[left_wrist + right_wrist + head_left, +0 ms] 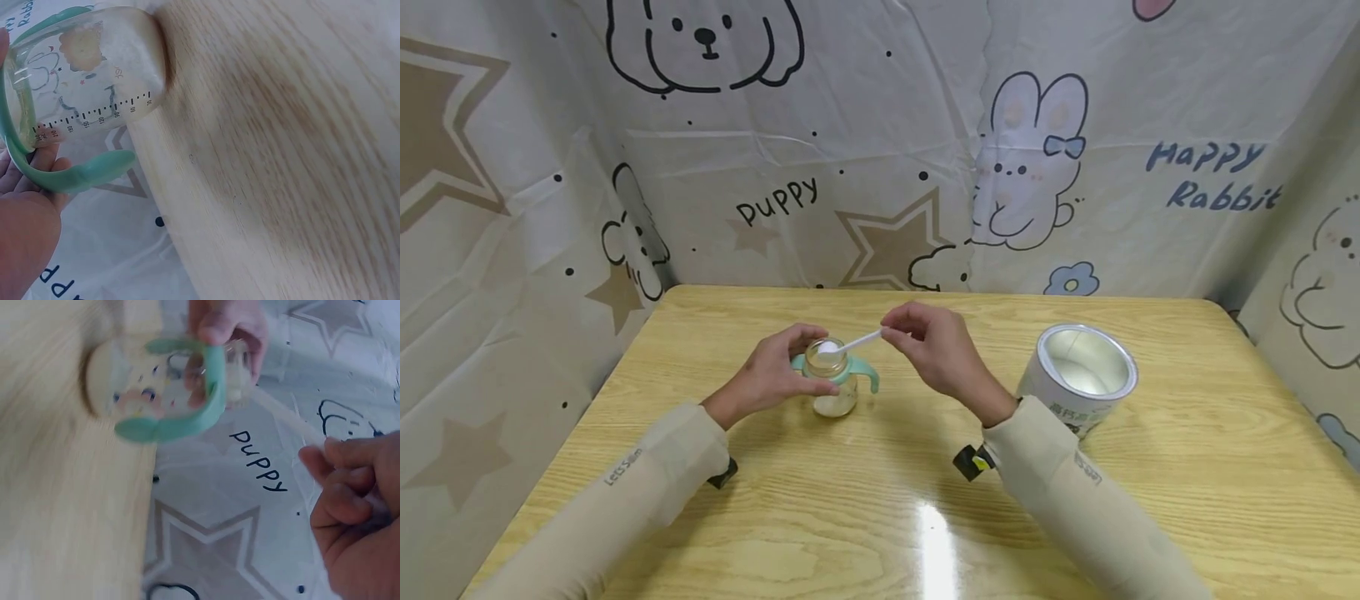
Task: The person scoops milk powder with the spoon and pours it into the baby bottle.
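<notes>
A clear baby bottle (835,404) with mint-green handles stands uncapped on the table, pale powder at its bottom. My left hand (775,367) grips it round the neck, thumb in front and fingers behind. Printed pictures and a measuring scale show on its wall in the left wrist view. My right hand (936,346) pinches the end of a white scoop (861,340) between thumb and fingertips. The scoop's bowl is at the bottle's mouth, with white powder there. In the right wrist view the scoop's handle (287,415) slants from the bottle's mouth to my right hand (356,506).
An open can (1086,367) with a shiny inside stands on the right of the wooden table (850,517), beyond my right forearm. A printed cloth (865,150) with cartoon animals and stars hangs behind the table and along its sides.
</notes>
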Demonstrator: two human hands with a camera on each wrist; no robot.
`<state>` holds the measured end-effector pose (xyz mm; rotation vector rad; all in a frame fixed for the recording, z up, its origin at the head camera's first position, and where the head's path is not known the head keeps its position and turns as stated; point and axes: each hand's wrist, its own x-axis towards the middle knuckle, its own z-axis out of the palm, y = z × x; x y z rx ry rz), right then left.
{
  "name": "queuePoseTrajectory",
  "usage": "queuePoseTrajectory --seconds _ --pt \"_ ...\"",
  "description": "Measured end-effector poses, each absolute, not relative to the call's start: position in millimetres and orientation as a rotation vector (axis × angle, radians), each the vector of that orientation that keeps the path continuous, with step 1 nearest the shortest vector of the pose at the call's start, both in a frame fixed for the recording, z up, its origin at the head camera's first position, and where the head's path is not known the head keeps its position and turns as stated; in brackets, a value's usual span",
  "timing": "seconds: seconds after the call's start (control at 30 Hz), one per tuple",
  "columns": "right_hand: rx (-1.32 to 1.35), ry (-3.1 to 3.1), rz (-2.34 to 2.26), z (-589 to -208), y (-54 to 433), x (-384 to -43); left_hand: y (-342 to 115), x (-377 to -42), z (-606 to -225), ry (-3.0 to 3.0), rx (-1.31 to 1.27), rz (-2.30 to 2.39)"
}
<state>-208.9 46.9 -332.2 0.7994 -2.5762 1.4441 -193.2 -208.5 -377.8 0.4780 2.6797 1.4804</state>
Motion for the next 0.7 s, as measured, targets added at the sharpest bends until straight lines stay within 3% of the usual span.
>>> queuePoseTrajectory --seconds 0.23,0.7 --pt "1.212 -2.333 1.147 -337 52 -207 -208 -193 -378 2.695 0.455 1.445" --pt "1.343 -2.235 1.075 -337 59 -208 -208 -193 -377 2.709 0.475 1.440"
